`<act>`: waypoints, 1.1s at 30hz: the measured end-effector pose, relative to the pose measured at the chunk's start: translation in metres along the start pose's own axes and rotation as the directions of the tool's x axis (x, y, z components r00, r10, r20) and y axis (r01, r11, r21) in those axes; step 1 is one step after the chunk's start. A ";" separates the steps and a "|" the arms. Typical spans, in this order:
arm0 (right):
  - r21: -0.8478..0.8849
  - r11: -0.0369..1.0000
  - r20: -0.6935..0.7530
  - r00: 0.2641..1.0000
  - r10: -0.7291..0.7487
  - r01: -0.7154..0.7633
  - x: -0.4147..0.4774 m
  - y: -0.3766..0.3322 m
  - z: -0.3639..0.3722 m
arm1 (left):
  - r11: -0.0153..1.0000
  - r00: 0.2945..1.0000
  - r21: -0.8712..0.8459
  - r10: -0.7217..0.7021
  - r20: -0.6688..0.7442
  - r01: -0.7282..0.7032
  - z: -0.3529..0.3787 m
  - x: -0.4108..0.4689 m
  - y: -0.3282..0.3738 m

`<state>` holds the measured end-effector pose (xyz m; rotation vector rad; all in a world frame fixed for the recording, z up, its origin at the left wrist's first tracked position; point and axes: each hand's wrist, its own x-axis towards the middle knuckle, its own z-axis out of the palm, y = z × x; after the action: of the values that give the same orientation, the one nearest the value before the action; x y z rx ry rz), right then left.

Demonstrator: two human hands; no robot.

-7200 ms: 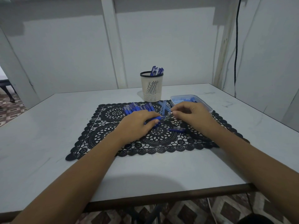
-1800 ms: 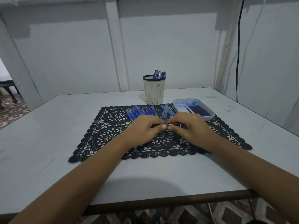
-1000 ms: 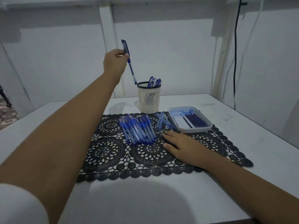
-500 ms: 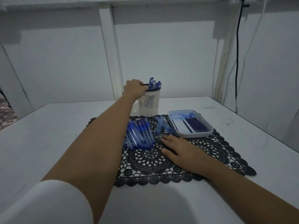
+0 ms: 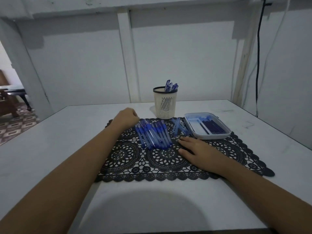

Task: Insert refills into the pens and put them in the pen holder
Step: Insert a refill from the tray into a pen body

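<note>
pens point(image 5: 153, 134) lie beside flat right hand point(image 5: 198, 151)

On table point(image 5: 50, 149), pen holder point(image 5: 165, 105) behind mat point(image 5: 165, 159), pens point(image 5: 152, 134) on mat, tray point(image 5: 211, 136) right of pens, refills point(image 5: 213, 127) in tray

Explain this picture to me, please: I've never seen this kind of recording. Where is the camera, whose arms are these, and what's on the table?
There is no machine here. A person works with bare hands, and the single camera sits on their head, looking forward and down, so both arms reach in from below. The left hand is curled beside a row of blue pens, with nothing visible in it. The right hand lies flat on the black lace mat, holding nothing. Behind stands a cream pen holder with several pens in it. To the right, a shallow tray holds dark refills. Some pale blue pen parts lie between tray and row. Everything rests on a white table.
</note>
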<state>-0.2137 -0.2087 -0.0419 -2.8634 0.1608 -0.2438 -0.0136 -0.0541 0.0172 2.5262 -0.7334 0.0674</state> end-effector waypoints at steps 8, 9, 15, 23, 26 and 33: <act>0.005 1.000 -0.020 1.000 0.003 -0.003 -0.003 -0.003 -0.002 | 0.995 0.983 0.073 -0.083 0.164 0.071 0.015 -0.025 -0.008; 0.003 1.000 -0.019 1.000 0.002 -0.002 -0.003 -0.003 -0.002 | 0.995 0.983 0.065 -0.081 0.163 0.071 0.015 -0.026 -0.009; 0.003 1.000 -0.018 1.000 0.002 -0.002 -0.003 -0.002 -0.002 | 0.997 0.974 0.080 -0.034 0.223 0.016 0.015 -0.036 -0.007; -0.001 1.000 -0.016 1.000 -0.013 0.013 -0.002 0.000 -0.002 | 0.988 0.995 0.117 -0.098 -0.009 0.099 0.012 -0.043 -0.021; 0.020 1.000 -0.054 0.998 -0.021 0.022 -0.003 0.001 -0.002 | 0.998 0.997 -0.038 -0.058 -0.055 0.056 0.005 -0.044 -0.026; -0.004 0.993 -0.410 0.905 -0.111 0.120 -0.008 -0.002 -0.006 | 0.928 0.943 -0.181 0.332 0.015 -0.324 0.001 -0.069 0.002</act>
<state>-0.2220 -0.2068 -0.0372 -2.7640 0.0649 -0.8660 -0.0736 -0.0218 0.0044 2.2219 -1.1252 0.0574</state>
